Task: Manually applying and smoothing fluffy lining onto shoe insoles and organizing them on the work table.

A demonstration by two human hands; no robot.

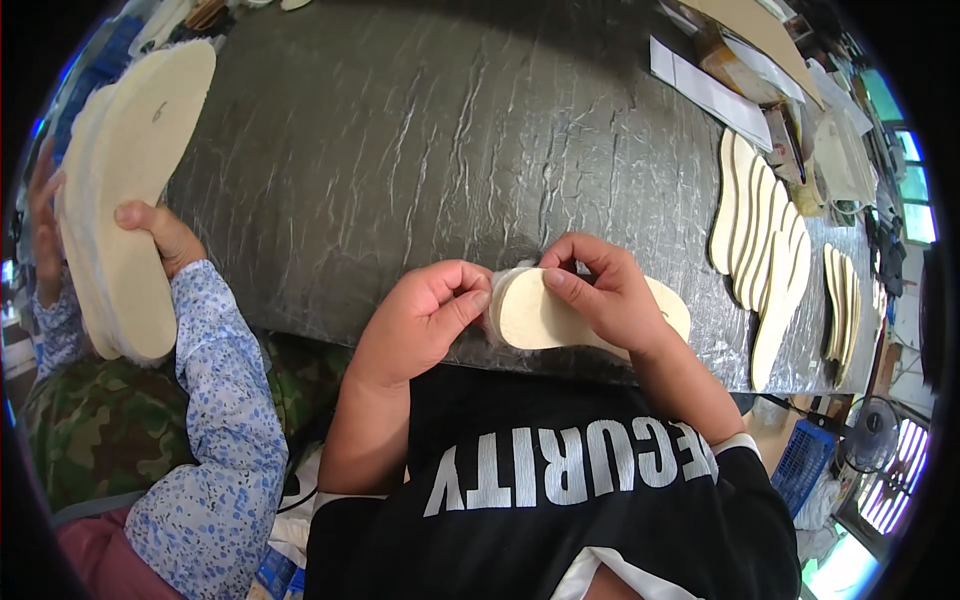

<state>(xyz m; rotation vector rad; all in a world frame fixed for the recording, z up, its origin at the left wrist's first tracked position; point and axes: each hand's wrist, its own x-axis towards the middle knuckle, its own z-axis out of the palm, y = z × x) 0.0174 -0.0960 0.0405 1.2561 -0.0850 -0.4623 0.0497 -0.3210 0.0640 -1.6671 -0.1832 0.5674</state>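
A small stack of cream insoles (530,318) with white fluffy edges lies sideways in front of me, at the near edge of the table. My right hand (605,298) grips the stack around its middle, thumb on the top face and fingers curled behind the far edge. At its rounded left end, the thumb and forefinger of my left hand (435,315) are pinched together on the fluffy edge. Exactly how much fluff sits between those fingertips is hidden.
The dark table (400,150) has a wrinkled, shiny covering. On the right lie a fanned row of insoles (765,225) and a smaller group (842,300), with papers and a box (745,65) behind. At left, a co-worker's hand (165,235) holds a thick insole stack (140,190).
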